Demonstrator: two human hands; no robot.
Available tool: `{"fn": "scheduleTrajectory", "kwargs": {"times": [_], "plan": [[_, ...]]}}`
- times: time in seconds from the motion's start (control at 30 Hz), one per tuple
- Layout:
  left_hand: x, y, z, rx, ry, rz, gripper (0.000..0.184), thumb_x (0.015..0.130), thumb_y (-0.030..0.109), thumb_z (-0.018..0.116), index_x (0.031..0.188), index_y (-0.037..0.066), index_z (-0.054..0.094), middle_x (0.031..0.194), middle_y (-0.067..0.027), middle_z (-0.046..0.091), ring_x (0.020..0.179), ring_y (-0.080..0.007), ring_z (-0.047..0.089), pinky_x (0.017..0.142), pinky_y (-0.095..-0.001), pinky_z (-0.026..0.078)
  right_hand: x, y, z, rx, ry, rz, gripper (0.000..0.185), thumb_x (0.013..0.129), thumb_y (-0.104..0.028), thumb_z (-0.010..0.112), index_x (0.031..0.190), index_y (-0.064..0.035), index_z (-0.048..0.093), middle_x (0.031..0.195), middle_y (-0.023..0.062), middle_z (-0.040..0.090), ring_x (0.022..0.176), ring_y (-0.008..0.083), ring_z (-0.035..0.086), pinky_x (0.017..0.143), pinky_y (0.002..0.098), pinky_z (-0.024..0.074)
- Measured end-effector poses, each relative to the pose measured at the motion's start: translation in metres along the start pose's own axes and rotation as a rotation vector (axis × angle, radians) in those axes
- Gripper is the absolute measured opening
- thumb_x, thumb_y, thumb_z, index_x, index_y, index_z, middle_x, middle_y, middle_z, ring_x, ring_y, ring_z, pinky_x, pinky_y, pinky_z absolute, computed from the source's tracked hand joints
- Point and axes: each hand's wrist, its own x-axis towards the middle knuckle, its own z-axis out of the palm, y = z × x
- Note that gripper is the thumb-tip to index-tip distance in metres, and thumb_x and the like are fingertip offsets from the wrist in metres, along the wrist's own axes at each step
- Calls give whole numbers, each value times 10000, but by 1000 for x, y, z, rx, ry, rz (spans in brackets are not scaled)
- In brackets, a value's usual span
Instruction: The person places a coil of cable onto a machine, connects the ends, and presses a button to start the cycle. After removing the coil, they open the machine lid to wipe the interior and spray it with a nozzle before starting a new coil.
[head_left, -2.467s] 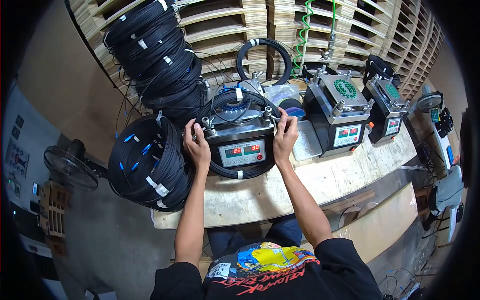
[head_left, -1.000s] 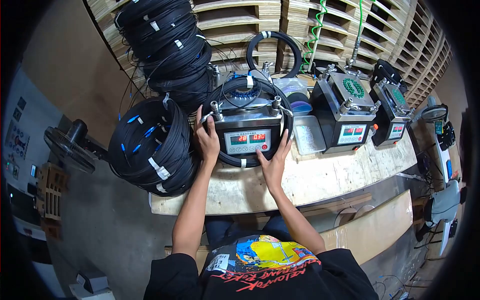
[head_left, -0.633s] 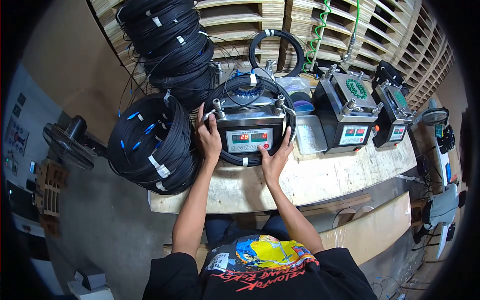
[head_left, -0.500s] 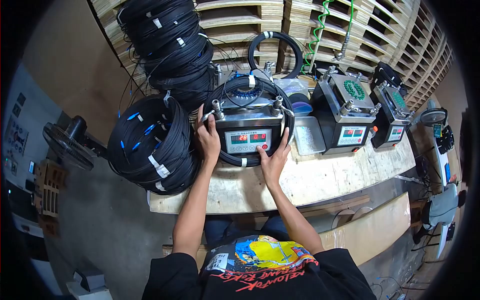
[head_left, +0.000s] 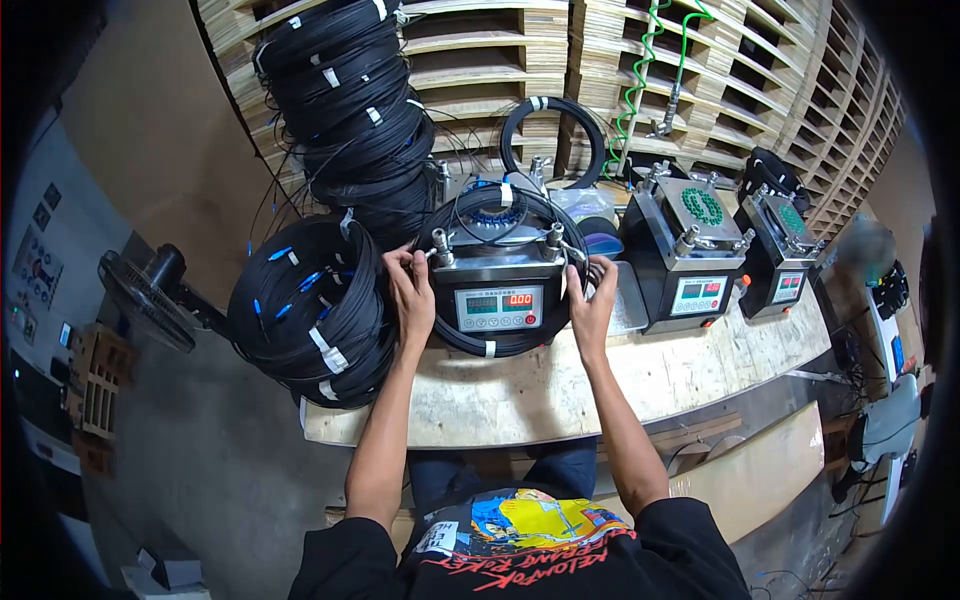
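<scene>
A polishing machine (head_left: 500,273) with a lit display stands on the bench in front of me. A coil of black cable (head_left: 490,348) loops around its front and over its top. My left hand (head_left: 410,295) is closed at the machine's left corner, fingertips on the clamp lever there. At the opposite corner, my right hand (head_left: 592,298) pinches the right clamp lever (head_left: 573,248) between thumb and fingers. Both hands are also against the coil's sides; whether they grip it too is hidden. Blue connectors (head_left: 495,215) ring the fixture on top.
Left of the machine are a wide cable coil (head_left: 310,330) with blue connectors and a tall coil stack (head_left: 350,120). Two similar machines (head_left: 690,250) with green pads stand right, beside a metal tray (head_left: 627,300). A fan (head_left: 150,295) is at far left; wooden pallets (head_left: 480,70) stand behind.
My right hand has left the button panel and moved up to the right clamp lever. The red display changed and now reads zeros. My left hand stays at the left lever.
</scene>
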Motion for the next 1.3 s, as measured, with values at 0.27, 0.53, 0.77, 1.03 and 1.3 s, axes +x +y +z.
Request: {"fn": "scheduleTrajectory", "kwargs": {"times": [0.27, 0.53, 0.77, 1.03, 1.3], "plan": [[8, -1, -8, 118, -76, 221, 352, 1083, 313, 439, 969, -17, 476, 1260, -242, 578, 1063, -353, 572, 950, -411, 435, 21, -1, 0, -114, -68, -111, 237, 994, -186, 606, 971, 44, 551, 1193, 235, 515, 1099, 363, 527, 953, 399, 416], [15, 19, -16, -141, -173, -229, 698, 1049, 569, 331, 1501, 36, 340, 1460, -236, 432, 1303, -356, 449, 1106, -408, 328, 20, 7, 5, -13, -37, -131, 232, 1008, -196, 574, 986, 34, 554, 1204, 202, 535, 1073, 286, 540, 929, 377, 433], [23, 28, -9, -179, -97, -576, 884, 995, 704, 296, 1577, 45, 211, 1619, -234, 227, 1502, -338, 238, 1214, -387, 188, 35, -3, -7, 189, -28, 48, 236, 1059, -223, 520, 1092, 3, 579, 941, 47, 612, 845, 102, 560, 786, 268, 462], [67, 17, -14, -480, -176, -487, 611, 1059, 508, 404, 1380, -1, 504, 1295, -231, 585, 1252, -309, 542, 1080, -395, 411, 74, 3, 2, 211, -46, 34, 281, 1074, -265, 488, 1097, -9, 602, 916, 54, 640, 815, 99, 584, 725, 252, 467], [151, 21, 22, -370, -235, -571, 458, 992, 401, 577, 1359, 129, 537, 1232, -136, 615, 1125, -270, 611, 915, -425, 501, 158, 8, 42, 269, -246, 236, 219, 1006, -205, 595, 1142, -34, 591, 853, 65, 635, 668, 111, 636, 554, 239, 505]]}}
